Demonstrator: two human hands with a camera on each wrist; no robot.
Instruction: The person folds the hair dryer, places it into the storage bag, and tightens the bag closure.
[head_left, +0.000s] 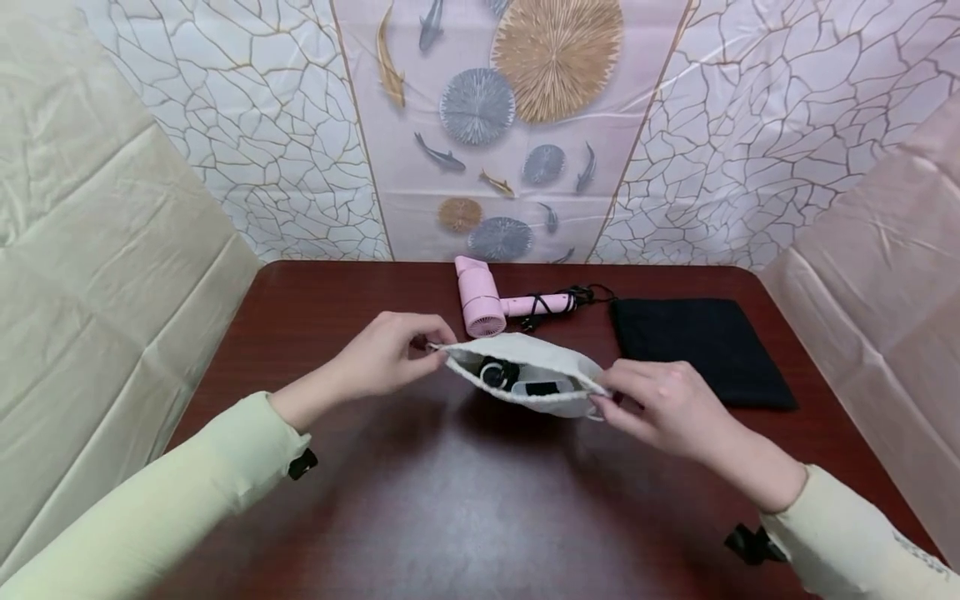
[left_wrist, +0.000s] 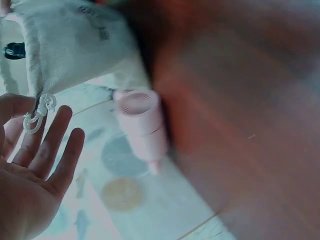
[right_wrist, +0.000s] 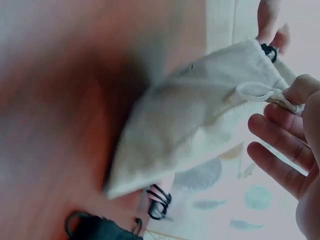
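Note:
A white cloth drawstring bag [head_left: 551, 354] is held above the table with its mouth spread. My left hand [head_left: 386, 354] pinches the left corner of its rim, and my right hand [head_left: 667, 407] pinches the right corner. Inside show a black item with a white ring [head_left: 493, 373] and a pale item with a black rectangle [head_left: 542, 388]; their kinds cannot be made out. In the left wrist view a knotted cord loop [left_wrist: 34, 122] hangs by the fingers. The right wrist view shows another cord loop [right_wrist: 255, 91] near the thumb.
Behind the bag lies a pink hair dryer [head_left: 480, 296], its black cord [head_left: 581, 296] wound around the handle. A flat black cloth bag [head_left: 697, 346] lies to the right on the dark red table [head_left: 315, 300]. Patterned fabric walls [head_left: 262, 125] stand around the table.

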